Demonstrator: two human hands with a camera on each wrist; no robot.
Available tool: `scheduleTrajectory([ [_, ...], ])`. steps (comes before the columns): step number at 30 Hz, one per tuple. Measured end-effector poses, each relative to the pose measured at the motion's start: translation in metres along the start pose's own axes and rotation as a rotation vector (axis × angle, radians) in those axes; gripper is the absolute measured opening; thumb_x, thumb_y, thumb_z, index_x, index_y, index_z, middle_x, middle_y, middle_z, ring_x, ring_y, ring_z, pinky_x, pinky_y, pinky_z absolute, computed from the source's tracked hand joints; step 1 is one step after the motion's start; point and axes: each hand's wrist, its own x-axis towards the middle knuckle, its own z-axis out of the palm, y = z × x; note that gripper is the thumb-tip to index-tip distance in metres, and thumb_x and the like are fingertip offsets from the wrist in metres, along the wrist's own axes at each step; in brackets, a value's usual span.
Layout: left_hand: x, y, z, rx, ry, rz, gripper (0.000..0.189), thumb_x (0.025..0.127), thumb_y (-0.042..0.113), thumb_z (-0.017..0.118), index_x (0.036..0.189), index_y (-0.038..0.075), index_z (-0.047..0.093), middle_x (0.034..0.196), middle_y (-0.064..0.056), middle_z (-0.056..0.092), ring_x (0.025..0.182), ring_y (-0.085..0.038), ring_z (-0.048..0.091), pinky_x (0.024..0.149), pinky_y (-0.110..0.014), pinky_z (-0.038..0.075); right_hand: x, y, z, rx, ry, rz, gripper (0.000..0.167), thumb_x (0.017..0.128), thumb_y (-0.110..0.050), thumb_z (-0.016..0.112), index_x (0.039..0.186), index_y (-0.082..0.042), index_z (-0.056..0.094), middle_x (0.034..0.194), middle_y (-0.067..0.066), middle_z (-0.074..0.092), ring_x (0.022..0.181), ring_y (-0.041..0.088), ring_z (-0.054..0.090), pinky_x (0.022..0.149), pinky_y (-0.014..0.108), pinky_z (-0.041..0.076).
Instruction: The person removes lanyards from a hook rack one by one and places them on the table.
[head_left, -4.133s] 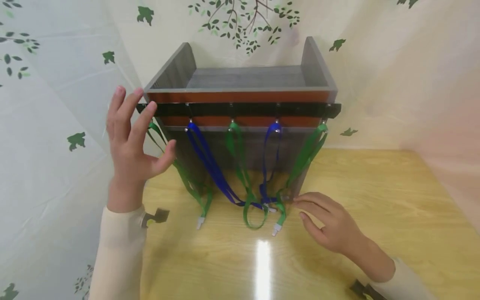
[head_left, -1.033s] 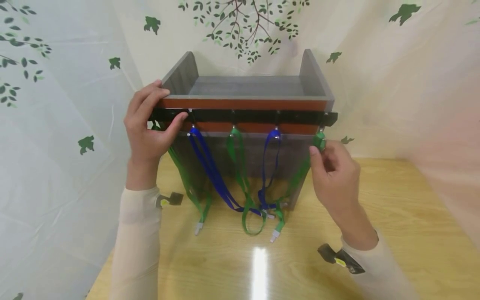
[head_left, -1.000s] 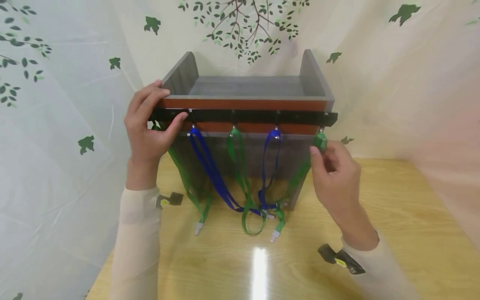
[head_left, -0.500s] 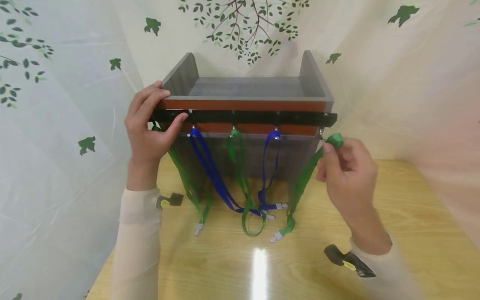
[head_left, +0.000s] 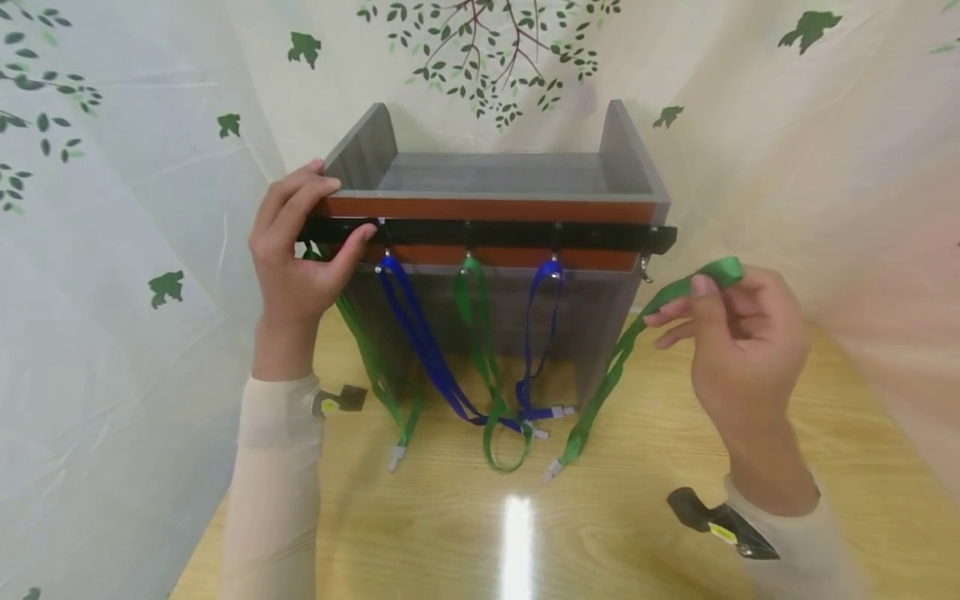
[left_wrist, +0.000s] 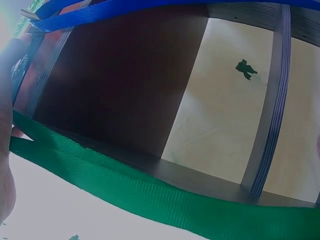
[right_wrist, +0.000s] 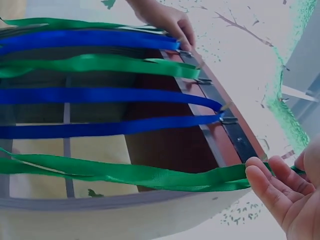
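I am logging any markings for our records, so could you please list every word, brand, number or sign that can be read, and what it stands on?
No text can be read in any view.
Small yellow patch on the right wrist's black device: any print is too small to read.
Small yellow patch on the left wrist's black device: likewise too small.
Flat green ribbon lanyard and long black hook rail: no lettering visible.

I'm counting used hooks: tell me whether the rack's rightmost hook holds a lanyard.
No, the rightmost hook hangs bare while the right hand pinches a green lanyard apart from it.
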Motion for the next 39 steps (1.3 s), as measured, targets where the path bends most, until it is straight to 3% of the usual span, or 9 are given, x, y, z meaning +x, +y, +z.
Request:
scheduleTrajectory([
  [13, 0.001, 0.000, 0.000, 0.007, -0.010, -0.003, 0.057, 0.082, 0.047, 0.089, 0.110, -0.001, 0.078, 0.112, -0.028, 0.073, 0.124, -0.038, 0.069, 0.117, -0.049, 0.051, 0.026, -0.011, -0.010, 0.088, 0.133, -0.089, 0.007, 0.091, 0.016, 0.061, 0.092, 0.023, 0.060, 0.072, 0.019, 0.076, 0.064, 0.024, 0.078, 0.057, 0.027, 0.063],
  [19, 0.000, 0.000, -0.002, 0.013, -0.017, -0.005, 0.057, 0.083, 0.048, 0.088, 0.110, -0.001, 0.078, 0.113, -0.028, 0.073, 0.125, -0.037, 0.069, 0.118, -0.049, 0.051, 0.039, -0.016, -0.020, 0.075, 0.200, -0.086, 0.007, 0.091, 0.015, 0.061, 0.088, 0.021, 0.060, 0.067, 0.018, 0.074, 0.065, 0.026, 0.077, 0.062, 0.028, 0.064],
  [27, 0.000, 0.000, -0.002, 0.014, -0.017, -0.006, 0.057, 0.083, 0.048, 0.088, 0.110, -0.001, 0.077, 0.113, -0.028, 0.073, 0.125, -0.037, 0.069, 0.118, -0.049, 0.051, 0.059, -0.009, -0.040, 0.006, 0.199, -0.094, 0.016, 0.092, 0.011, 0.064, 0.083, 0.023, 0.060, 0.065, 0.016, 0.073, 0.068, 0.025, 0.079, 0.067, 0.028, 0.066],
  [34, 0.000, -0.001, -0.001, 0.009, -0.009, -0.004, 0.057, 0.083, 0.048, 0.088, 0.110, -0.001, 0.077, 0.112, -0.029, 0.073, 0.124, -0.038, 0.069, 0.118, -0.049, 0.051, 0.064, 0.000, -0.065, -0.044, 0.249, -0.015, 0.003, 0.096, 0.007, 0.065, 0.097, 0.009, 0.063, 0.072, 0.015, 0.073, 0.070, 0.024, 0.078, 0.076, 0.028, 0.066],
  [39, 0.000, -0.001, 0.000, 0.000, -0.004, -0.004, 0.056, 0.083, 0.047, 0.088, 0.110, -0.001, 0.077, 0.112, -0.029, 0.072, 0.124, -0.038, 0.069, 0.118, -0.049, 0.051, 0.071, 0.005, -0.084, -0.104, 0.266, 0.044, 0.010, 0.098, 0.003, 0.065, 0.106, 0.008, 0.067, 0.075, 0.012, 0.071, 0.072, 0.022, 0.077, 0.081, 0.027, 0.066],
])
